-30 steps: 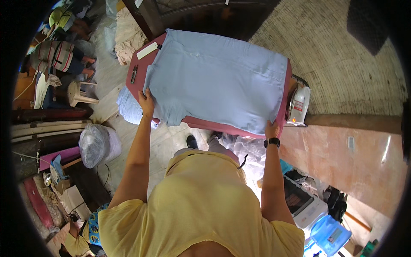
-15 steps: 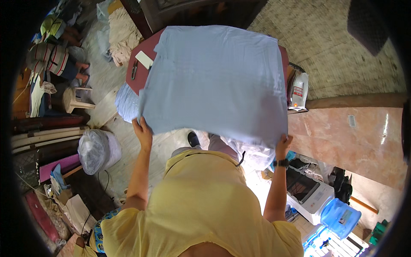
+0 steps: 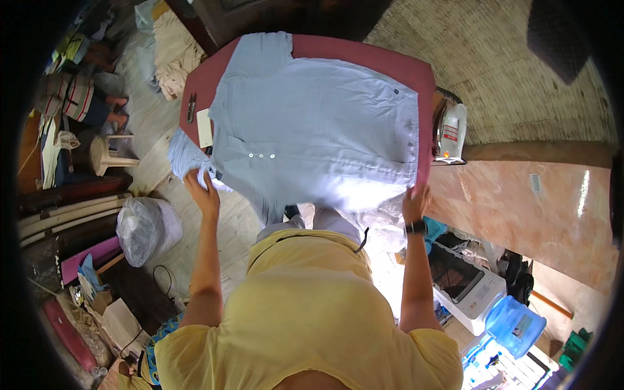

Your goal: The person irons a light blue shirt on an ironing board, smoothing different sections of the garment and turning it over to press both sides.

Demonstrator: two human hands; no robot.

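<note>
A light blue shirt (image 3: pixel 312 123) lies spread over the maroon padded tabletop (image 3: pixel 364 49). Three pale buttons show on its placket, and its lower edge hangs toward me. At the neck end, my left hand (image 3: pixel 204 195) pinches the collar area between thumb and fingers, beside a paler blue bunched cloth (image 3: pixel 184 155) at the table's left edge. My right hand (image 3: pixel 415 205) grips the hem corner at the near right of the table; its fingertips are partly hidden by the fabric.
A white iron (image 3: pixel 450 133) rests on a stand off the table's right edge. A white flat rectangle (image 3: pixel 204 127) and a small dark tool (image 3: pixel 191 107) lie at the left. A plastic-wrapped bundle (image 3: pixel 148 231) and a stool (image 3: pixel 107 155) stand on the left floor.
The shirt has come down flatter on the table, now showing its buttons, a sleeve and the maroon border. Both hands have shifted slightly left, the right one also a little nearer the table edge.
</note>
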